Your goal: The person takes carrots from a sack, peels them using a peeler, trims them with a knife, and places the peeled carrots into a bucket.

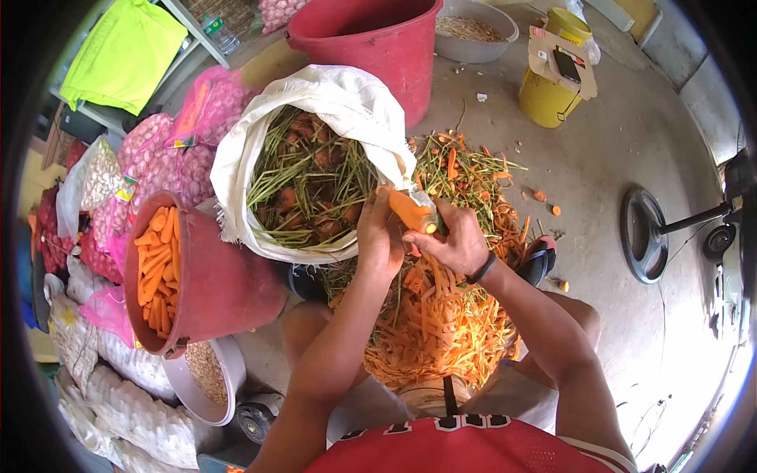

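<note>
Near the centre of the view, a carrot [410, 210] lies between the left grip [380, 238] and the right grip [459, 243], its long axis running from about ten o'clock to four o'clock, with the cut end at four. Taking the carrot as the dial's centre, the left grip lies at seven to eight o'clock and the right grip at about four; both are close beside it, neither clearly the nearer. The left grip is closed around the carrot's upper part. The right grip is narrow and curled, its thumb just beside the cut end; a pale, shiny piece [423, 197] shows behind the carrot, but whether the right grip holds it cannot be told. At six o'clock, peelings [441, 319] are heaped between the legs. At ten o'clock, a white sack [347, 88] stands open around carrots with green stalks [276, 169]. At eight to nine o'clock, a tilted red bucket [236, 272] contains smooth carrots [155, 264]; at two o'clock, a yellow bucket [544, 101] stands on the floor [583, 158], well apart.
</note>
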